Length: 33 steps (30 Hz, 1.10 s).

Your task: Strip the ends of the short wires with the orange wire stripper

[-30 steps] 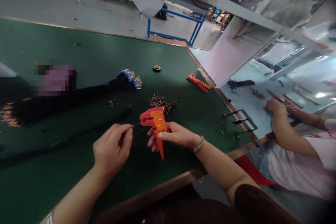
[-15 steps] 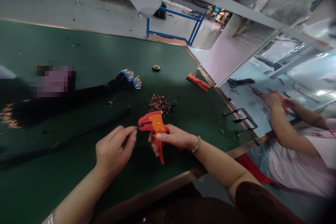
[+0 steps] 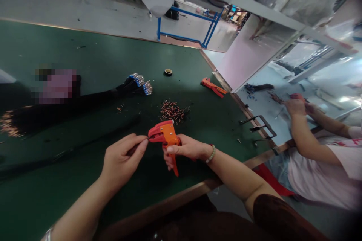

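Left hand (image 3: 123, 158): pinched on wire (image 3: 148, 138), presumably steadying it at nose of stripper (image 3: 167, 131) | right hand (image 3: 185, 147): wrapped round stripper, seemingly bracing it

Single head-worn view — directed forward and down, at close range, over both hands (image 3: 123, 158) and green desk (image 3: 113, 54).

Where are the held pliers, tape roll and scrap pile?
Held pliers (image 3: 169, 131): head view, on the orange body.
Tape roll (image 3: 167, 75): head view, on the near rim.
Scrap pile (image 3: 172, 112): head view, middle of the heap.
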Available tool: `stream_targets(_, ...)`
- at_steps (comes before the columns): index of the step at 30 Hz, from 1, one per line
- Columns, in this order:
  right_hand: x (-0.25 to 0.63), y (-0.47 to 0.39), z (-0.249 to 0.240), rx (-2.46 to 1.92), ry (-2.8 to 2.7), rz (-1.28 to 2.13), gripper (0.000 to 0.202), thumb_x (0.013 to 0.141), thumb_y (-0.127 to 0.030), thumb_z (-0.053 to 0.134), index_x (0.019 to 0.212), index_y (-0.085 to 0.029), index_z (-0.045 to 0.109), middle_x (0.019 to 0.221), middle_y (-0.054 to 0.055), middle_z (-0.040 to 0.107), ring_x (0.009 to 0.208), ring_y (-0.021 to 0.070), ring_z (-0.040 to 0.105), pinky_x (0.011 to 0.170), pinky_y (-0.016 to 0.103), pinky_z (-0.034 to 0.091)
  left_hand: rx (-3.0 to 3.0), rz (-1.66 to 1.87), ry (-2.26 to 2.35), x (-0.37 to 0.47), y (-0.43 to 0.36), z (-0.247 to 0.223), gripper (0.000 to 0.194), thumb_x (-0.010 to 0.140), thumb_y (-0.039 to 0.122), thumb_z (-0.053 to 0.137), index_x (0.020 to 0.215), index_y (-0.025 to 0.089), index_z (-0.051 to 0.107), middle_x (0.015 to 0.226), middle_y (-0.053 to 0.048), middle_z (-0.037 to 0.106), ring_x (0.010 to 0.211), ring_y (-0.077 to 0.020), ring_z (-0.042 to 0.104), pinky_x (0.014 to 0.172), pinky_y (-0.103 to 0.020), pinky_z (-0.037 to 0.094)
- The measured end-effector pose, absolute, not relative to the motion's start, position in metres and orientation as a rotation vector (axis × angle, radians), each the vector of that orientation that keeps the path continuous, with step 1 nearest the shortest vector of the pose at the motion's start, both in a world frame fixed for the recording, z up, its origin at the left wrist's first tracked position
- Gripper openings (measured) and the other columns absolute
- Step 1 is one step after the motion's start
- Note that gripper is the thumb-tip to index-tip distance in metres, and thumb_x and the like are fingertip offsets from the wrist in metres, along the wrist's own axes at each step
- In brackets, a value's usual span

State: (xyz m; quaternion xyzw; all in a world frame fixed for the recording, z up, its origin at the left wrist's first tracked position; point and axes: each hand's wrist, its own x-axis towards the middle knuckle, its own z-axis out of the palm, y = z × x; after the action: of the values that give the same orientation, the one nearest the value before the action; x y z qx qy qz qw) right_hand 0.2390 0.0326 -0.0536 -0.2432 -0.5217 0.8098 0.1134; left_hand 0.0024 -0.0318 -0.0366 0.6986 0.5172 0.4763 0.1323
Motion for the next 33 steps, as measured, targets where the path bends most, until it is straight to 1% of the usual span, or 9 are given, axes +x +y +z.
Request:
stream_targets(6, 0.238, 0.032, -0.056, -0.662, -1.544, 2.396, 0.044, 0.092, -0.055, 0.074, 0.090, -0.014, 0.059, 0.075, 0.000, 0.062, 0.069, 0.0143, 0.067, 0.071, 0.034, 0.064, 1.841, 1.314, 1.463, -0.003, -0.031, -0.037, 0.021, 0.093, 0.036, 0.065, 0.085, 0.022, 0.080, 0.069, 0.000, 0.071, 0.054, -0.0121, 0.061, 0.051, -0.023, 0.045)
stream_targets(12, 0.236, 0.031, -0.057, -0.649, -1.510, 2.415, 0.044, 0.091, -0.054, 0.077, 0.087, -0.015, 0.057, 0.069, -0.003, 0.060, 0.062, 0.0122, 0.063, 0.066, 0.031, 0.060, 1.772, 1.284, 1.445, -0.005, -0.028, -0.035, 0.022, 0.090, 0.037, 0.067, 0.081, 0.022, 0.080, 0.069, -0.001, 0.073, 0.055, -0.0134, 0.061, 0.051, -0.023, 0.046)
stream_targets(17, 0.234, 0.027, -0.058, -0.631, -1.504, 2.397, 0.045, 0.093, -0.053, 0.074, 0.077, -0.015, 0.056, 0.063, -0.003, 0.057, 0.058, 0.0112, 0.060, 0.062, 0.029, 0.056, 1.683, 1.275, 1.434, -0.006, -0.029, -0.035, 0.024, 0.088, 0.041, 0.070, 0.080, 0.022, 0.080, 0.072, -0.002, 0.074, 0.055, -0.0135, 0.061, 0.050, -0.023, 0.046)
stream_targets(20, 0.231, 0.023, -0.058, -0.643, -1.442, 2.414, 0.048, 0.090, -0.055, 0.077, 0.074, -0.015, 0.055, 0.061, -0.005, 0.053, 0.054, 0.0104, 0.057, 0.057, 0.028, 0.053, 1.653, 1.262, 1.435, -0.007, -0.028, -0.037, 0.026, 0.088, 0.044, 0.071, 0.079, 0.021, 0.080, 0.071, -0.002, 0.073, 0.054, -0.0133, 0.060, 0.049, -0.023, 0.045)
stream_targets(24, 0.224, 0.017, -0.056, -0.685, -1.293, 2.455, 0.053, 0.084, -0.054, 0.083, 0.071, -0.019, 0.046, 0.052, -0.010, 0.043, 0.046, 0.0073, 0.047, 0.049, 0.024, 0.044, 1.609, 1.264, 1.412, -0.006, -0.027, -0.039, 0.027, 0.087, 0.046, 0.072, 0.078, 0.021, 0.079, 0.071, -0.002, 0.073, 0.057, -0.0140, 0.062, 0.052, -0.023, 0.048)
stream_targets(26, 0.222, 0.015, -0.057, -0.697, -1.244, 2.467, 0.055, 0.083, -0.055, 0.084, 0.068, -0.020, 0.044, 0.050, -0.011, 0.041, 0.043, 0.0068, 0.045, 0.046, 0.023, 0.041, 1.584, 1.265, 1.416, -0.006, -0.026, -0.040, 0.028, 0.087, 0.047, 0.073, 0.078, 0.021, 0.079, 0.071, -0.002, 0.073, 0.059, -0.0149, 0.063, 0.053, -0.023, 0.049)
stream_targets(29, 0.219, 0.013, -0.059, -0.683, -1.202, 2.458, 0.056, 0.084, -0.055, 0.083, 0.065, -0.019, 0.044, 0.048, -0.010, 0.041, 0.042, 0.0061, 0.043, 0.044, 0.023, 0.039, 1.577, 1.265, 1.422, -0.007, -0.026, -0.041, 0.026, 0.087, 0.047, 0.073, 0.082, 0.022, 0.080, 0.077, -0.003, 0.077, 0.063, -0.0163, 0.067, 0.055, -0.025, 0.052)
stream_targets(32, 0.219, 0.012, -0.060, -0.679, -1.168, 2.427, 0.057, 0.085, -0.054, 0.082, 0.063, -0.020, 0.043, 0.048, -0.010, 0.040, 0.041, 0.0057, 0.042, 0.043, 0.022, 0.039, 1.591, 1.253, 1.440, -0.008, -0.027, -0.041, 0.023, 0.089, 0.045, 0.071, 0.094, 0.024, 0.081, 0.089, -0.004, 0.080, 0.072, -0.0181, 0.072, 0.063, -0.026, 0.057)
stream_targets(33, 0.220, 0.012, -0.060, -0.688, -1.157, 2.408, 0.056, 0.086, -0.054, 0.082, 0.063, -0.020, 0.043, 0.048, -0.010, 0.040, 0.041, 0.0058, 0.042, 0.043, 0.022, 0.039, 1.596, 1.246, 1.458, -0.009, -0.027, -0.041, 0.024, 0.089, 0.045, 0.071, 0.098, 0.025, 0.081, 0.090, -0.004, 0.080, 0.073, -0.0180, 0.072, 0.063, -0.026, 0.057)
